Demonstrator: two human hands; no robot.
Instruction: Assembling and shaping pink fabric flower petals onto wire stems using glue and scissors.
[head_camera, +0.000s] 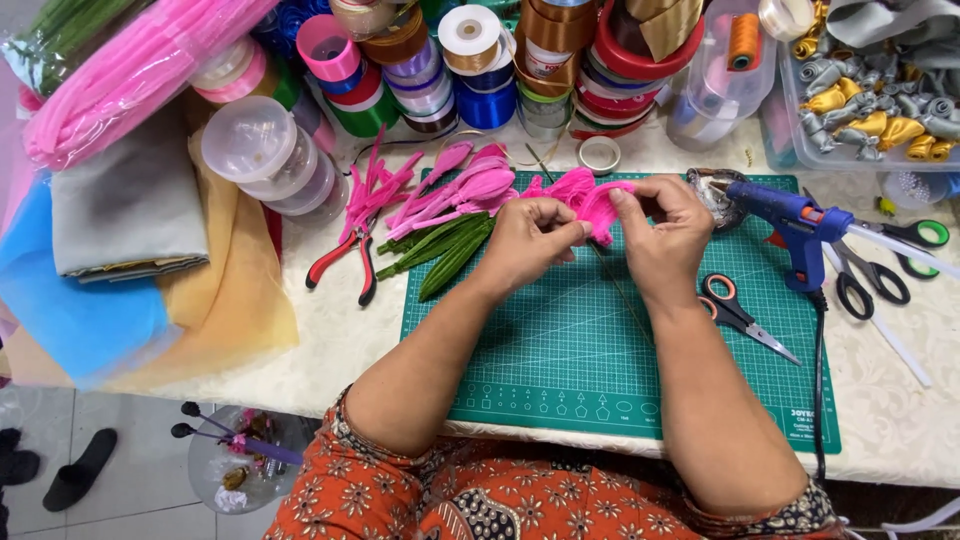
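Note:
Both my hands are raised over a green cutting mat (560, 350) and pinch a pink fuzzy chenille flower piece (592, 203) between them. My left hand (535, 238) grips its lower left side with closed fingers. My right hand (662, 225) holds its right edge with thumb and fingers. A thin wire stem (622, 295) runs down from the piece across the mat. More pink chenille petals (455, 190) and green chenille stems (440, 250) lie at the mat's upper left.
Red-handled pliers (345, 262) lie left of the mat. A blue glue gun (790, 225), orange-handled scissors (740, 312) and black scissors (880, 275) sit to the right. Ribbon spools (480, 60) line the back; folded fabrics (130, 210) and clear round containers (265, 155) are at left.

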